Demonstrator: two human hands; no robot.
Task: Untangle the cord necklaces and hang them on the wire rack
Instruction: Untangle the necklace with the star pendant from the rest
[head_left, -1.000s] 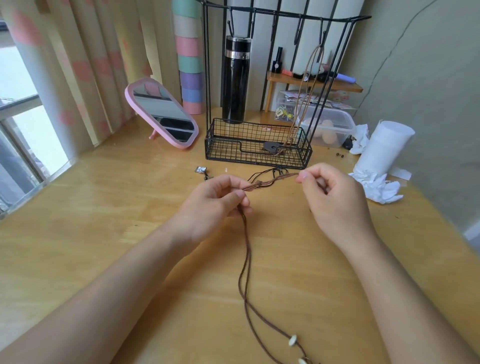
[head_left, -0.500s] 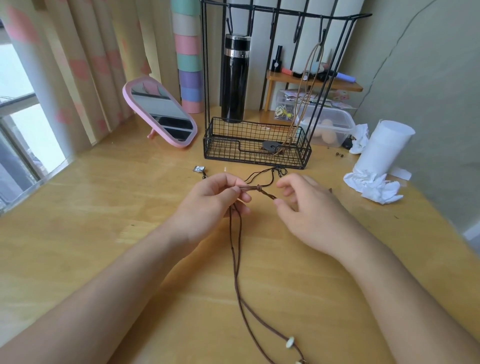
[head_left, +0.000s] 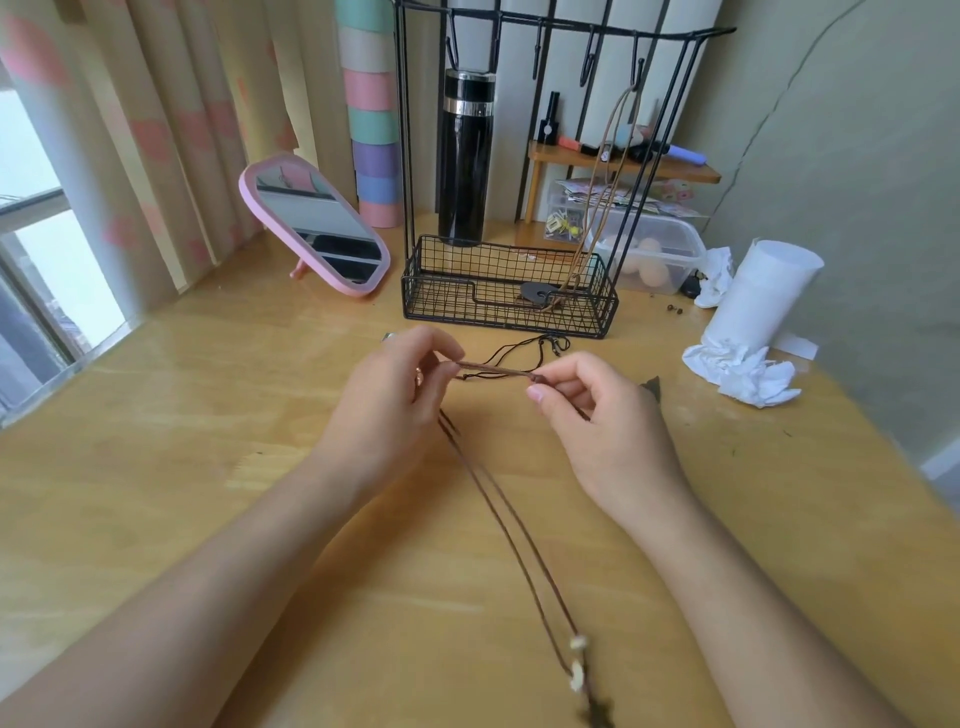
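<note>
A brown cord necklace (head_left: 511, 525) runs from between my hands down the wooden table to white beads near the bottom edge. My left hand (head_left: 389, 400) pinches one end of its doubled top section. My right hand (head_left: 597, 415) pinches the other end at a dark knot. A thin black cord necklace (head_left: 524, 349) lies on the table just behind my hands. The black wire rack (head_left: 506, 291) stands behind that, with hooks along its top bar. A tan cord necklace (head_left: 605, 182) hangs from a right hook, its dark pendant resting in the basket.
A pink-framed mirror (head_left: 317, 226) leans at the left of the rack. A black flask (head_left: 465, 156) stands behind the basket. At the right are a white paper roll (head_left: 763, 296), crumpled tissues (head_left: 743, 369) and a plastic tub (head_left: 654, 254). A small dark object (head_left: 652, 387) lies beside my right hand.
My right hand moved in toward the left, then slid right along the cord to the knot. The doubled brown section now stretches straight between both hands. The long strands shifted slightly.
</note>
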